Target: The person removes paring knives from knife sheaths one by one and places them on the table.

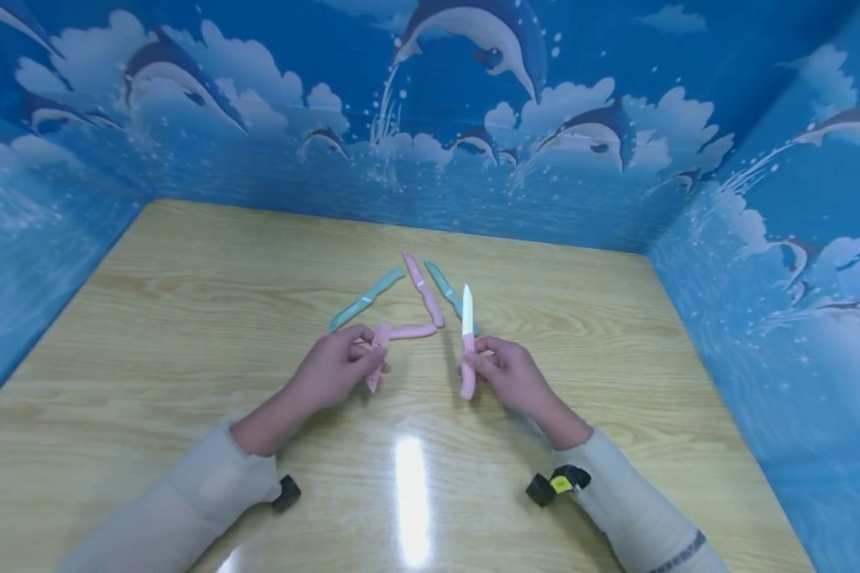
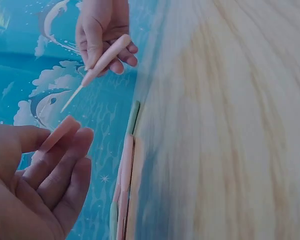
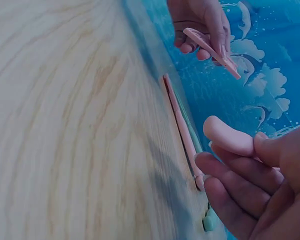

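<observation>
My right hand (image 1: 510, 372) pinches the pink handle of a small paring knife (image 1: 468, 350), its pale blade bare and pointing away from me. Between the thumb and fingers of my left hand (image 1: 338, 364) is a flat pink blade cover (image 1: 377, 358). Both are held up above the table, apart from each other; the left wrist view shows the knife (image 2: 106, 61) beyond the cover (image 2: 60, 134). Just past my left hand lies a pink knife (image 1: 414, 331), partly hidden behind the cover. A green knife (image 1: 443, 280) lies beyond the right hand, partly covered by the raised knife.
Another green knife (image 1: 367, 299) lies slanted at the left, and a second pink knife (image 1: 424, 290) lies in the middle, both with covers on. The wood-grain table (image 1: 258, 255) is bounded by blue dolphin-print walls (image 1: 416, 191) at the back and sides.
</observation>
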Demonstrator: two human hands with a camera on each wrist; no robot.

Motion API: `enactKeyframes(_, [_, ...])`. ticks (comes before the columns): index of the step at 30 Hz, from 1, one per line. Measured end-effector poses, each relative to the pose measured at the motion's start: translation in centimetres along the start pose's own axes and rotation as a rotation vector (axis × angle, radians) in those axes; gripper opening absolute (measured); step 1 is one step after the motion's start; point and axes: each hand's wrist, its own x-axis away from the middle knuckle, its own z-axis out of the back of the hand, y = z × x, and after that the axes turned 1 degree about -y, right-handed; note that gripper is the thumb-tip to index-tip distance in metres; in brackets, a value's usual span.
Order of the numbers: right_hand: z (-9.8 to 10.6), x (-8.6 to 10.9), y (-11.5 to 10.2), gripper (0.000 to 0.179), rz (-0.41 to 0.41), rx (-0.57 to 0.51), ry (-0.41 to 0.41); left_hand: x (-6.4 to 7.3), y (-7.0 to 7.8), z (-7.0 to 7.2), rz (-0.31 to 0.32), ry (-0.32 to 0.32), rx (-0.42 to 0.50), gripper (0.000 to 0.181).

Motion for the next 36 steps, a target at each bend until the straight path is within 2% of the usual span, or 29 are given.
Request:
enactKeyframes(11, [-0.1,-0.2,0.1,0.033,-0.071,-0.252,-0.100,-0.2,-0.2,-0.2,0.167,-0.093,0.353,0.028])
enactKeyframes(16, [0.0,-0.3,0.0,0.035,-0.102,-0.333,-0.133,-0.3,-0.2,-0.4,0.233,-0.107,0.400,0.029])
enactKeyframes(23, [0.2,-0.6,-0.2,0.038,-0.136,-0.382,-0.150,-0.7,-0.3,-0.9,0.261,-0.091,0.440,0.026])
enactKeyframes(32, [0.3,-1.0,0.3,0.039,-0.165,-0.424,-0.122,-2.4,0.9,-3.5,0.255,-0.110,0.467,0.025])
enactKeyframes(36, [0.6,-1.1,0.7,0.040,-0.174,-0.477,-0.118,-3.1,1.4,-4.9,0.264,-0.112,0.477,0.023])
